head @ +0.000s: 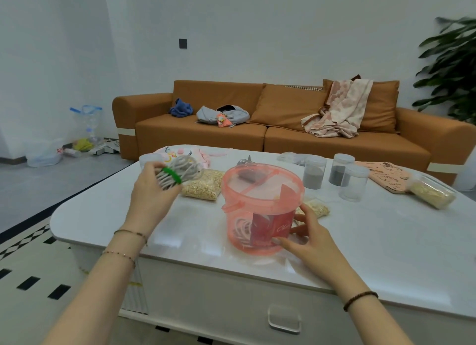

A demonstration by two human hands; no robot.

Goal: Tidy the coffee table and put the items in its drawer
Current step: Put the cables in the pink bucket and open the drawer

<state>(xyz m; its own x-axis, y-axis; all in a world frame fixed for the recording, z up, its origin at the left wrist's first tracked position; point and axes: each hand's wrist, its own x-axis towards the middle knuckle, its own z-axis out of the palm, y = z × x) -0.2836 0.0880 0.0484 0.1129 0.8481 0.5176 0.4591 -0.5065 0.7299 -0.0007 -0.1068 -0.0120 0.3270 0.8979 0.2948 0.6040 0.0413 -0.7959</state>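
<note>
A translucent pink bucket with a red label stands on the white coffee table, near its front edge. Coiled cable shows through its wall. My right hand rests against the bucket's lower right side, fingers spread on it. My left hand is raised above the table's left part, holding a grey coiled cable bound with a green tie. The table's drawer is shut below the bucket, its clear handle facing me.
Bags of oats lie behind the bucket and by my right hand. Three clear jars stand at the right, with a pink box and a tub of flakes. Pink cloth lies at the far left edge. An orange sofa stands behind.
</note>
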